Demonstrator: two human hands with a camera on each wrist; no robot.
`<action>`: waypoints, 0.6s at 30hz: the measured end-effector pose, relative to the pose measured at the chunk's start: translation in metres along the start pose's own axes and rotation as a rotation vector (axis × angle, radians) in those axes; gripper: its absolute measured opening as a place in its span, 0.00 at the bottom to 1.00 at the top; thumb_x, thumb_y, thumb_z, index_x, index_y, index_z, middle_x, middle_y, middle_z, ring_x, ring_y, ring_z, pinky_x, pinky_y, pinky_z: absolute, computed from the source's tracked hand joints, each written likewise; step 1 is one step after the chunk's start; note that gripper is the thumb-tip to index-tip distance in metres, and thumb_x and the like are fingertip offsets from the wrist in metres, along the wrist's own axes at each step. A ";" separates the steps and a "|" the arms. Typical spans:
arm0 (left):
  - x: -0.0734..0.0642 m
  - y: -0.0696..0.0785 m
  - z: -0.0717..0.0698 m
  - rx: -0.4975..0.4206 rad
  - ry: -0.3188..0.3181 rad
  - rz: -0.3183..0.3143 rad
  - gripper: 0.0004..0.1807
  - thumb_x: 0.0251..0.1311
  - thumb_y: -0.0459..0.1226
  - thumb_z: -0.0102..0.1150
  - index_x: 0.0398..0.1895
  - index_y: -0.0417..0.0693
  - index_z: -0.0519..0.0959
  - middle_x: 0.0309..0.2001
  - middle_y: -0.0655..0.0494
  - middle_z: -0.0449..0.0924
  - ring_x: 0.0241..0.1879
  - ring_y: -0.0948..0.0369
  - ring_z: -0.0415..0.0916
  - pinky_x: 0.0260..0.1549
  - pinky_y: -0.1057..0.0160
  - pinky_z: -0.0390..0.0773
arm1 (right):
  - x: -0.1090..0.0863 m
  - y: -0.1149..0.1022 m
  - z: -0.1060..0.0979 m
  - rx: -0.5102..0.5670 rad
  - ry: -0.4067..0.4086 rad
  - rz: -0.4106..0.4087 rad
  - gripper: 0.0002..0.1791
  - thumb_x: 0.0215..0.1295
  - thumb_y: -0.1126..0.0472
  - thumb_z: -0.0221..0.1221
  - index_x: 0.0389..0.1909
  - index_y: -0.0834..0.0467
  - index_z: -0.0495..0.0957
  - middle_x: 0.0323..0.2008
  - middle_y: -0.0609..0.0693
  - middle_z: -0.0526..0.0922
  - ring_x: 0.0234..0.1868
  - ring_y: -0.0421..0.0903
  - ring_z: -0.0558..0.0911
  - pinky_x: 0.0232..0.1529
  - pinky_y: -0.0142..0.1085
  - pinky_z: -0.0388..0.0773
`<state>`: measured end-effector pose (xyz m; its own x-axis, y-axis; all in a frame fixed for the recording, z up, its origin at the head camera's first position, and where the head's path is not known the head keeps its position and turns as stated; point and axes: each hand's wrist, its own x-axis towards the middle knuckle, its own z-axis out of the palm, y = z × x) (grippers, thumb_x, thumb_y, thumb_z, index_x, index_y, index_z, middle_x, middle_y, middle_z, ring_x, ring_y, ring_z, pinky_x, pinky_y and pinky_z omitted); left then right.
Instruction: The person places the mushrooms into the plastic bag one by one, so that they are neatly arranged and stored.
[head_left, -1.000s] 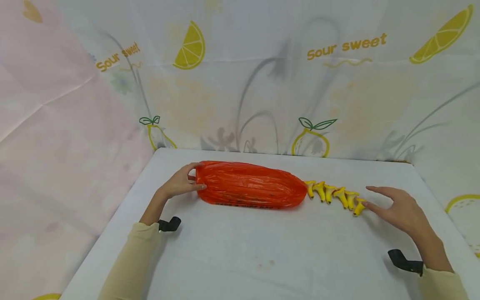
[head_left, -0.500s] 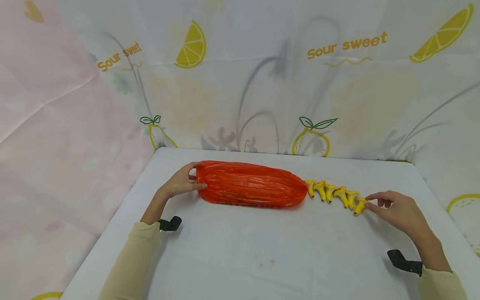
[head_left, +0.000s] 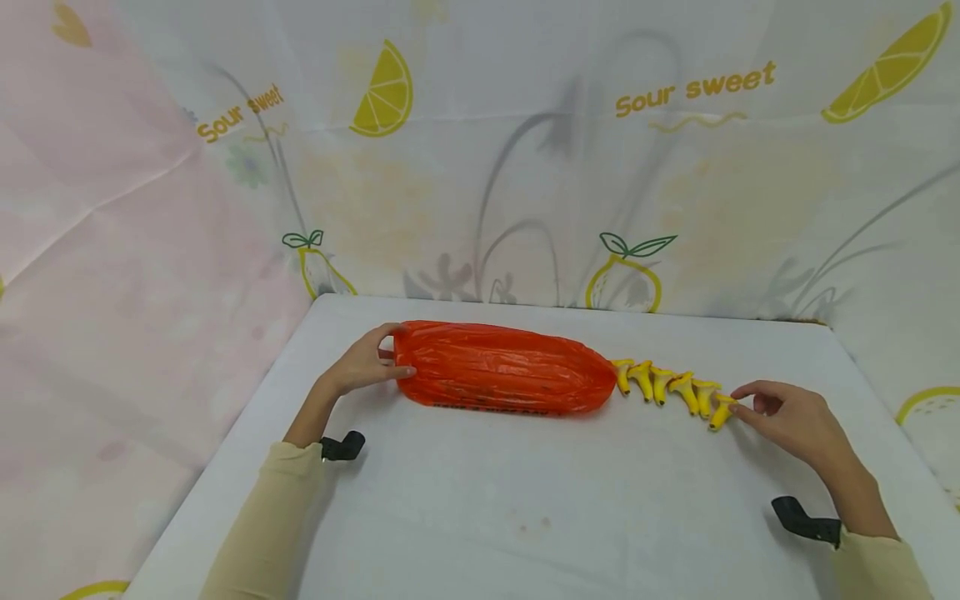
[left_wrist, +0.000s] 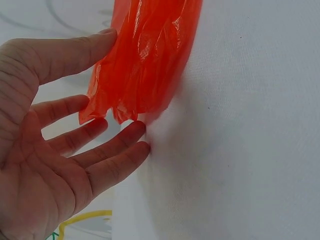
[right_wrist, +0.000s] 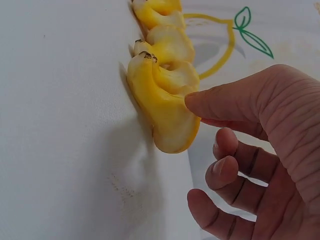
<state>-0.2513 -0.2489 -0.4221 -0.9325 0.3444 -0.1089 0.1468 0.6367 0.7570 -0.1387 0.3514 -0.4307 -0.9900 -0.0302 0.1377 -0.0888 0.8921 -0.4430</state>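
Observation:
A crinkled red plastic bag (head_left: 502,371) lies stretched sideways on the white table. My left hand (head_left: 363,362) is at its left end, thumb and fingers spread wide and touching the bag's edge. In the left wrist view, the fingertips (left_wrist: 132,129) sit right at the bag's gathered end. From the bag's right end runs a slanting row of several yellow chanterelle-like mushrooms (head_left: 682,390). My right hand (head_left: 798,421) pinches the flared cap of the outermost yellow mushroom (right_wrist: 167,110) between thumb and index finger, its other fingers curled loosely.
The white table (head_left: 510,500) carries the bag and mushrooms toward its far side. Behind it hangs a pale curtain (head_left: 480,167) printed with lemons and lettering. A black wrist mount (head_left: 343,446) sits on the left arm, and another black mount (head_left: 806,521) on the right.
My right thumb and index finger have come together on the outermost mushroom, and the other fingers have curled in. The left hand, bag and mushroom row stay put.

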 end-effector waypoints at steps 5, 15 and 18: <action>0.000 0.001 0.000 -0.003 -0.005 -0.001 0.44 0.56 0.42 0.70 0.72 0.42 0.58 0.69 0.39 0.60 0.60 0.38 0.70 0.50 0.46 0.79 | 0.001 0.001 -0.001 0.013 -0.044 0.024 0.14 0.64 0.52 0.64 0.39 0.60 0.81 0.23 0.46 0.69 0.22 0.43 0.65 0.19 0.33 0.58; 0.001 0.000 0.001 0.003 -0.004 -0.002 0.45 0.56 0.42 0.71 0.72 0.41 0.58 0.69 0.40 0.60 0.60 0.39 0.70 0.50 0.46 0.79 | 0.000 0.004 -0.004 0.015 -0.096 0.054 0.18 0.64 0.51 0.64 0.42 0.63 0.81 0.22 0.46 0.72 0.22 0.44 0.67 0.19 0.34 0.61; 0.001 -0.002 0.000 0.001 -0.007 0.000 0.45 0.56 0.42 0.71 0.72 0.42 0.58 0.69 0.40 0.60 0.60 0.39 0.70 0.50 0.46 0.79 | -0.003 0.003 -0.006 0.016 -0.080 0.052 0.18 0.64 0.51 0.64 0.43 0.63 0.80 0.22 0.46 0.72 0.22 0.44 0.67 0.19 0.33 0.61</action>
<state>-0.2522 -0.2494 -0.4236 -0.9303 0.3488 -0.1133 0.1468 0.6375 0.7563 -0.1354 0.3569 -0.4269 -0.9989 -0.0210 0.0430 -0.0385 0.8860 -0.4621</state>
